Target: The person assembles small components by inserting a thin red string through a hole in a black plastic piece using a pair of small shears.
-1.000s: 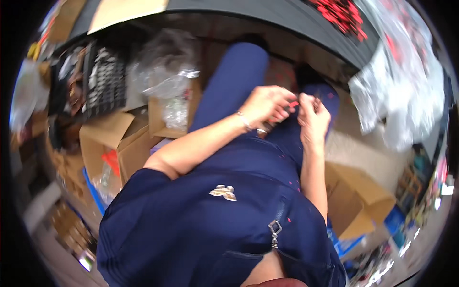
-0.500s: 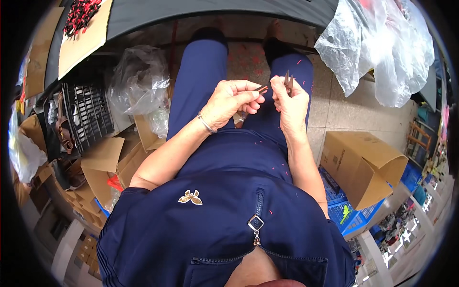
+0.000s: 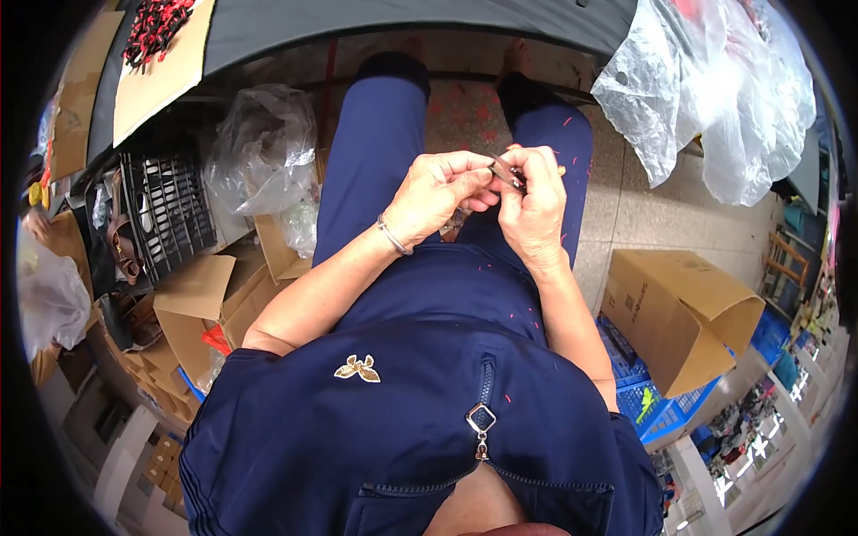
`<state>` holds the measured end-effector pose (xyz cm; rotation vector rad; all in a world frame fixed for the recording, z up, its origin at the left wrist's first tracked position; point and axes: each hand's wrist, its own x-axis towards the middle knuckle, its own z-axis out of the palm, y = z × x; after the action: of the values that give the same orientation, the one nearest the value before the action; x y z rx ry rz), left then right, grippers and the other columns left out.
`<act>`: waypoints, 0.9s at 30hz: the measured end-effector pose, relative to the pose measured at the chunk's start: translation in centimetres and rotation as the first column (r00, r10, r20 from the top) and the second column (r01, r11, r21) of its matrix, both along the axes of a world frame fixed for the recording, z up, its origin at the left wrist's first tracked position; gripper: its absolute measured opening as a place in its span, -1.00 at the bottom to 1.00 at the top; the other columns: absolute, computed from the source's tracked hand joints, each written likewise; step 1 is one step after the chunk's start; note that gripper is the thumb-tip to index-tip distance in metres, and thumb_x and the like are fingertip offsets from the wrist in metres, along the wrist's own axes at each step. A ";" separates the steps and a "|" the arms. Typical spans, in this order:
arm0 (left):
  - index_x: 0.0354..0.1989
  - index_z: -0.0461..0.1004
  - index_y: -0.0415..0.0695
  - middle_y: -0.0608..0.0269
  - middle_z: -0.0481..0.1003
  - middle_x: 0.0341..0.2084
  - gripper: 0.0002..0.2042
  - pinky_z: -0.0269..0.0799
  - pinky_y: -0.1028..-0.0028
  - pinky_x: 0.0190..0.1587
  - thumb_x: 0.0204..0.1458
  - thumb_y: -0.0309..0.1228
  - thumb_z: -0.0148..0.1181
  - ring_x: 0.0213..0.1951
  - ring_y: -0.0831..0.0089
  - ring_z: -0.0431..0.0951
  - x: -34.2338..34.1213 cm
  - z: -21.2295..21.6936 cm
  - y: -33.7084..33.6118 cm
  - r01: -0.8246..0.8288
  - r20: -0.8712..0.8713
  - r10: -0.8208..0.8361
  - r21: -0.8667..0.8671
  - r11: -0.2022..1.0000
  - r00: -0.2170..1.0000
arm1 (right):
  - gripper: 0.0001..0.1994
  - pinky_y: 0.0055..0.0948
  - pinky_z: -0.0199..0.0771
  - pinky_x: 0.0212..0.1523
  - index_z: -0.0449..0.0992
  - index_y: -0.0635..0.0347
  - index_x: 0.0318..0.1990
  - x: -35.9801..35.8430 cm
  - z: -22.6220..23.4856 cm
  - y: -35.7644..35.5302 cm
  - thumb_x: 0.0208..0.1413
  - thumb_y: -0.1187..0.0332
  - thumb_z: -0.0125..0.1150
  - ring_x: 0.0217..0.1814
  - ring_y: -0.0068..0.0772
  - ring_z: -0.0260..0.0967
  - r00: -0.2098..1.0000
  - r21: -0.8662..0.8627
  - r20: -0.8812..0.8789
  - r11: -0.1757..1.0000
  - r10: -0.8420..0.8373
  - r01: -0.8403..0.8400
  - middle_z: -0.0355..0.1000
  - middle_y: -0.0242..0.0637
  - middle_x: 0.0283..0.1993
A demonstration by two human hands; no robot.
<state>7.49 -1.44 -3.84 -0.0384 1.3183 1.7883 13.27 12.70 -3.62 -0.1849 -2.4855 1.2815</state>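
Observation:
Above my lap, my left hand [image 3: 433, 192] is closed in a pinch on a small dark piece, mostly hidden by the fingertips; it showed some red a moment earlier. My right hand [image 3: 536, 204] is closed around small thread snips [image 3: 507, 172]. Their dark blades point toward my left fingertips and meet the small piece there, though I cannot make out whether they are cutting it. Short red thread bits lie scattered over my dark blue trousers [image 3: 380, 125] and top.
A heap of small red and black pieces [image 3: 154, 34] lies on cardboard [image 3: 161, 94] on the dark table [image 3: 402, 20]. Clear plastic bags [image 3: 715, 98] hang at the right. Open cardboard boxes [image 3: 670, 308], a blue crate [image 3: 657, 406] and a black basket [image 3: 165, 205] stand around me.
My right hand has turned and moved left, bringing the snips from pointing upward to the tips of my left fingers. The left hand has barely moved.

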 end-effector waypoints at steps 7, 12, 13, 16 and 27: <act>-0.16 0.45 -0.30 0.15 0.54 -0.33 -0.79 0.51 0.57 -0.23 0.11 -0.42 0.09 -0.31 0.52 0.56 -0.6 -2.0 -0.9 -0.123 0.180 0.102 0.114 0.986 0.978 | -0.94 -0.59 0.24 -0.39 0.44 0.27 -0.37 1.8 1.3 -0.4 0.01 0.54 0.19 -0.42 -0.55 0.23 0.956 -0.312 0.225 0.944 0.186 -0.110 0.27 -0.35 -0.43; -0.10 0.43 -0.31 0.09 0.54 -0.29 -0.76 0.53 0.51 -0.18 0.12 -0.44 0.05 -0.27 0.44 0.57 -0.6 -0.6 -0.8 -0.119 0.206 0.090 0.137 0.983 0.975 | -0.56 -0.54 0.40 -0.09 0.37 0.25 0.04 1.9 1.7 1.0 -0.02 0.40 0.31 -0.15 -0.47 0.43 0.958 -0.373 0.280 0.913 -0.061 0.167 0.45 -0.25 -0.13; -0.10 0.43 -0.31 0.09 0.54 -0.29 -0.76 0.53 0.51 -0.18 0.12 -0.44 0.05 -0.27 0.44 0.57 -0.6 -0.5 -0.8 -0.119 0.206 0.089 0.135 0.984 0.974 | -0.62 -0.55 0.42 -0.17 0.40 0.26 -0.03 1.9 0.8 1.2 -0.01 0.37 0.31 -0.23 -0.51 0.43 0.972 -0.350 0.204 0.918 -0.118 0.185 0.47 -0.28 -0.22; -0.10 0.43 -0.32 0.09 0.54 -0.29 -0.76 0.53 0.51 -0.17 0.11 -0.44 0.05 -0.27 0.44 0.57 -0.6 -0.3 -0.7 -0.102 0.174 0.078 0.131 0.986 0.982 | -0.72 -0.55 0.41 -0.28 0.45 0.25 -0.15 2.1 0.1 1.6 -0.01 0.36 0.31 -0.33 -0.55 0.43 0.954 -0.258 0.269 0.943 -0.137 0.208 0.49 -0.30 -0.33; -0.14 0.46 -0.31 0.13 0.55 -0.35 -0.77 0.52 0.54 -0.20 0.11 -0.42 0.07 -0.32 0.43 0.59 -0.3 0.1 -0.4 -0.035 0.049 0.034 0.008 0.999 0.998 | -0.83 -0.45 0.37 -0.49 0.49 0.17 -0.38 1.2 0.7 1.3 -0.12 0.36 0.35 -0.51 -0.37 0.37 0.997 0.247 0.015 0.967 -0.070 0.065 0.44 -0.34 -0.49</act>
<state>7.14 -1.86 -3.74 -0.0995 1.2818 1.8113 14.47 13.97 -2.92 -0.2222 -2.6061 0.9380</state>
